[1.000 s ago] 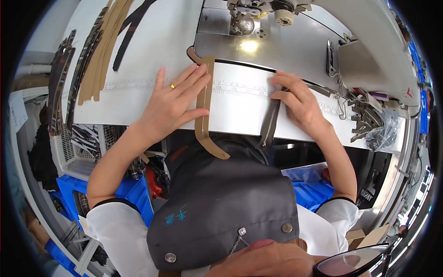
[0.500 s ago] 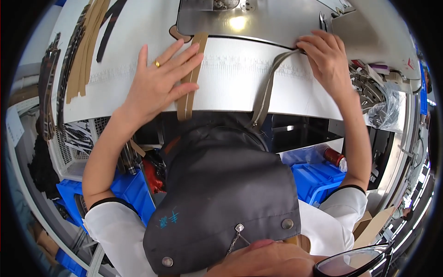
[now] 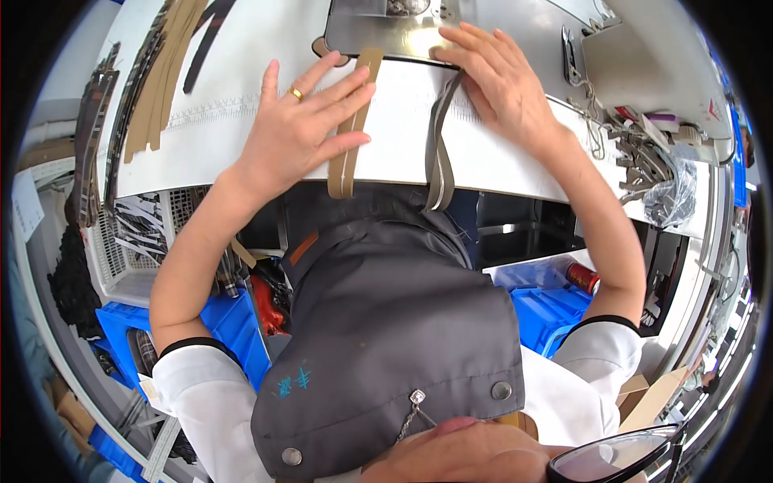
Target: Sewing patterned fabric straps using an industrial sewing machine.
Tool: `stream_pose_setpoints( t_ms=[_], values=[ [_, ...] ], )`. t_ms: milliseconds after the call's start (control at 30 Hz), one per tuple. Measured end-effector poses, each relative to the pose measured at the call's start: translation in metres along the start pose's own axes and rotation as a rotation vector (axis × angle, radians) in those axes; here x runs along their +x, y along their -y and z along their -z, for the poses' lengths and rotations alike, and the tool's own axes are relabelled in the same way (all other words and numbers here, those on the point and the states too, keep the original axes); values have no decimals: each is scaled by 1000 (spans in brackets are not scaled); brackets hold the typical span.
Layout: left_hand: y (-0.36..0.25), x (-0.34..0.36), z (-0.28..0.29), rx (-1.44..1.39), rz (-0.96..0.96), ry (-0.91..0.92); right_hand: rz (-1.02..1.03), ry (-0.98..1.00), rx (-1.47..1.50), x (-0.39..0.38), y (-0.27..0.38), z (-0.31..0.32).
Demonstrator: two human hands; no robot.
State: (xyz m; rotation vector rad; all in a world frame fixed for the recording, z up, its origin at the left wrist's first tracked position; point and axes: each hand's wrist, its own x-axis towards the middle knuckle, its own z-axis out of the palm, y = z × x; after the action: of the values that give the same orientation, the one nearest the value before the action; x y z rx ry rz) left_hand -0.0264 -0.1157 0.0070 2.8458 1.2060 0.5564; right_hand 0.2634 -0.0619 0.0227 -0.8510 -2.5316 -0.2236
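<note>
My left hand [image 3: 302, 129] lies flat with its fingers spread, the fingertips resting on a tan fabric strip [image 3: 345, 173]. A pale line runs down the strip, and its lower end hangs over the table's front edge. My right hand [image 3: 507, 97] has its thumb and fingers pinched on the upper end of a grey-brown zipper [image 3: 437, 153], by the edge of the metal plate [image 3: 499, 32]. The zipper hangs down beside the tan strip, apart from it, curling back at the table's front edge. The fingers partly hide its pinched end.
More tan strips [image 3: 165, 72] and a dark strip [image 3: 205, 48] lie at the table's left. Snips [image 3: 570, 56] rest on the right, with a clear plastic bag [image 3: 675, 189] beside several zippers. Below stand a white basket [image 3: 121, 278] and a blue bin [image 3: 547, 314].
My right hand has moved left with the zipper, bringing it nearer the tan strip. The zipper's lower end now curls. My left hand stays spread on the strip; the view has shifted slightly.
</note>
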Motion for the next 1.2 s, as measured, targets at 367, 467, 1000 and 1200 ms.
stream_pose_setpoints(
  t_ms=[367,467,1000,1200],
  values=[
    [-6,6,-2,81,5,-28,47,518,261,46,-12,28],
    [-8,14,-6,91,29,-64,-282,804,617,72,-17,34],
    [-10,29,-3,78,-89,-3,-171,104,33,34,1,32],
    [-9,27,-6,119,-17,15,26,83,138,8,15,0]
  ],
)
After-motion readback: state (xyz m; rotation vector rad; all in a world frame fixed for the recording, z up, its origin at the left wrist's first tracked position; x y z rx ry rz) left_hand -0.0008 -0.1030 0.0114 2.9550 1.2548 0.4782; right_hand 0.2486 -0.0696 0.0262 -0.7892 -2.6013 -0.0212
